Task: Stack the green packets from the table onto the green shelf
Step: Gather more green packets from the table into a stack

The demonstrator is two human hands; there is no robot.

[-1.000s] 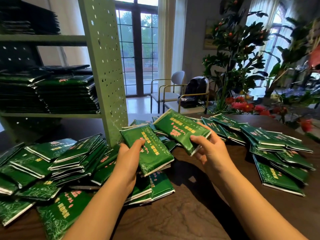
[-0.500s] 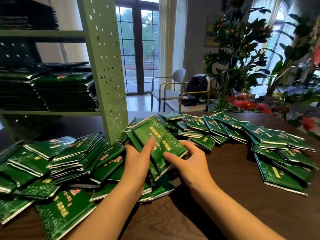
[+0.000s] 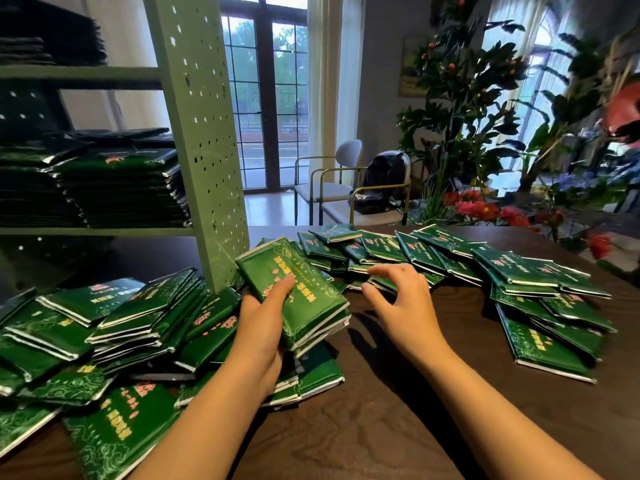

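The left hand (image 3: 259, 330) grips a small stack of packets (image 3: 304, 306) low over the table, just right of the foot of the green shelf (image 3: 204, 133). Its thumb (image 3: 280, 287) lies flat across the glossy top face, and the other fingers are curled underneath, mostly hidden. The packets are flat rectangles of shiny dark-green foil with pale scrollwork, yellow and pink lettering and thin silvery edges. The right hand (image 3: 398, 303) hangs palm down to the right of that stack, its fingers (image 3: 384, 271) spread and loosely bent, holding nothing. Whether the tips touch the packets below cannot be told. Loose packets lie overlapped in a long fan (image 3: 519, 271) across the far and right part of the dark table (image 3: 381, 427), whose surface shows wavy wood grain. A deeper jumbled heap (image 3: 104, 327) fills the near left. The shelf is matt pale-green metal with a broad upright punched with small holes. On its middle board, squared piles of packets (image 3: 121, 188) sit side by side. Beyond the table stand two slim metal-framed chairs (image 3: 332, 188), one carrying a dark backpack (image 3: 384, 181). To their right are leafy plants (image 3: 460, 98) and red flowers (image 3: 485, 209).
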